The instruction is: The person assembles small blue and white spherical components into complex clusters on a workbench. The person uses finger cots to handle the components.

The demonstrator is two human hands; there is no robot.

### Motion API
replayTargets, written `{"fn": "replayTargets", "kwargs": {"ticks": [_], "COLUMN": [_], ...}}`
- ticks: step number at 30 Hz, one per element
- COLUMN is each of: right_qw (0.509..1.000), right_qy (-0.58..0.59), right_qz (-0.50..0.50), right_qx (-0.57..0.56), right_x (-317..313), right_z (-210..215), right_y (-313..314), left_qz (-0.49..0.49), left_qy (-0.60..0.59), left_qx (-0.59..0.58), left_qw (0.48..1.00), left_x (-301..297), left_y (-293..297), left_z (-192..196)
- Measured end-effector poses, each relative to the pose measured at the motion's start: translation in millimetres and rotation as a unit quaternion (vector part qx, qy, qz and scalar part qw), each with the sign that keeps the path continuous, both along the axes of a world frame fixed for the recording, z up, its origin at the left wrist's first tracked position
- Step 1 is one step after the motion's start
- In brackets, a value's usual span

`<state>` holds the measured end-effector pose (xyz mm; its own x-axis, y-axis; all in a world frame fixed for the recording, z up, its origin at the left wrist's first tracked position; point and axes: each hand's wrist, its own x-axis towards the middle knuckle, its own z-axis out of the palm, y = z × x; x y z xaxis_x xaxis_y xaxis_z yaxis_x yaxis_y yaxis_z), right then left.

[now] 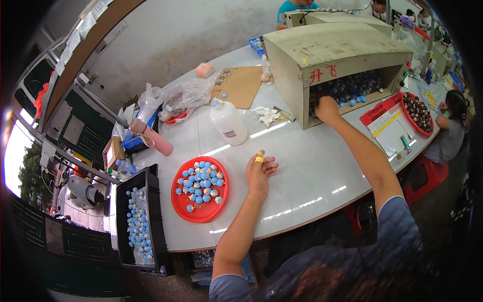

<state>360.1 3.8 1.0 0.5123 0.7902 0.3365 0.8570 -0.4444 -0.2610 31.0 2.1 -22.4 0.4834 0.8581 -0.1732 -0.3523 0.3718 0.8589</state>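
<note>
R hand reaches into the beige box at the table's far edge, prob. closing on small blue pieces, light, hard, best pinched w/ fingertips, grip unclear; L hand rests open, empty, beside the red tray.

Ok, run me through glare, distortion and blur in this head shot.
Head view: fisheye bends the white table edge into a curve, with black vignette at the corners; streaks of light glare on the tabletop near the plastic bottle; the window at far left is blown out; the red plate of blue pieces and the left hand are sharp, while the dark sleeve at the bottom edge is blurred.
</note>
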Motion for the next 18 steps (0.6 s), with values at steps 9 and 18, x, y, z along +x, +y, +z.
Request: {"fn": "replayTargets", "kwargs": {"ticks": [9, 18], "right_qw": [0.892, 0.909], "right_qy": [0.268, 0.18], "right_qz": [0.333, 0.336], "right_qx": [0.149, 0.166], "right_x": [-151.1, -161.6], "right_z": [-5.0, -12.9], "right_y": [-119.6, -131.3], "left_qz": [-0.193, -0.242], "left_qy": [0.069, 0.09], "left_qx": [0.006, 0.023], "left_qw": [0.979, 0.966], "left_x": [11.9, 12.7], "left_y": [-23.9, -27.8], "left_z": [4.6, 8.3]}}
